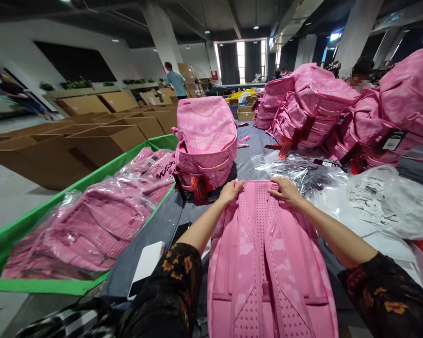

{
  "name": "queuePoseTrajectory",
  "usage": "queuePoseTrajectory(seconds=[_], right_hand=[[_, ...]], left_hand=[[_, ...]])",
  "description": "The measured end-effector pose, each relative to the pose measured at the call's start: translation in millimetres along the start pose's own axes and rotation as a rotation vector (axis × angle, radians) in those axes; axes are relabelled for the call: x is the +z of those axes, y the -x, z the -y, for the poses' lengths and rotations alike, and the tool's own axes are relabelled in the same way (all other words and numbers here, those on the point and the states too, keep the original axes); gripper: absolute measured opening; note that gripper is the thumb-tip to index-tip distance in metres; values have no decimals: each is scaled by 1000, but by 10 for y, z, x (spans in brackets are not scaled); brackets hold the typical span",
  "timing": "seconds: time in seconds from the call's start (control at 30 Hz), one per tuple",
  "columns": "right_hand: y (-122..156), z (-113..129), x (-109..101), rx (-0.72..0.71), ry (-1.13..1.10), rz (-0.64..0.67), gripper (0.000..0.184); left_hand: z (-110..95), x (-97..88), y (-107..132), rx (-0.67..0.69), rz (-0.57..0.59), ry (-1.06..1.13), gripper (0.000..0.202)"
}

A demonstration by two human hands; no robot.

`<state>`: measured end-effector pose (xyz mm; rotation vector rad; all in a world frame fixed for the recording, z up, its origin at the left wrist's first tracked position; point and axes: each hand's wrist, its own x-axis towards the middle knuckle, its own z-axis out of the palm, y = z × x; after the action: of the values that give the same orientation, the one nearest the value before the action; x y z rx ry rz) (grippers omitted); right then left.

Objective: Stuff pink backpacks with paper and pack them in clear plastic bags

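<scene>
Pink backpack (248, 263) | bottom cut off by frame | front hidden

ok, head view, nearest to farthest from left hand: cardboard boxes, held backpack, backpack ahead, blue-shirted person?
1. held backpack: touching the left hand
2. backpack ahead: on the table
3. cardboard boxes: left, past green bin
4. blue-shirted person: background

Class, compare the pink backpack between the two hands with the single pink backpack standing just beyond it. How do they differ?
The held backpack shows its shoulder straps; the standing backpack shows no such straps from here.
The left hand and right hand grip the held backpack's top; neither touches the standing backpack.
A red tag shows on the standing backpack, none on the held backpack.
Both are pink.
</scene>
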<state>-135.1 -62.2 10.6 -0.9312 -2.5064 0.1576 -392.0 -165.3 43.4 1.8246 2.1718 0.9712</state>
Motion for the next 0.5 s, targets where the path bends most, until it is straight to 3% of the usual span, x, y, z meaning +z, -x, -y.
queuePoseTrajectory(seconds=[0.07,0.13,0.3,0.43,0.5], right_hand=[[37,-46,41,-42,-98,-67,41],[89,-49,61,-62,-171,-123,37],[427,162,84,-57,-110,-137,37],[898,359,85,-44,-16,-75,39],[1051,379,72,-42,-24,-40,38]], left_hand=[[-33,207,-58,37,19,9,24],[-66,346,45,100,-13,11,24],[70,491,619,279,-174,5,39],[227,564,1097,320,-94,-58,34],[269,588,1199,326,-7,-83,31]])
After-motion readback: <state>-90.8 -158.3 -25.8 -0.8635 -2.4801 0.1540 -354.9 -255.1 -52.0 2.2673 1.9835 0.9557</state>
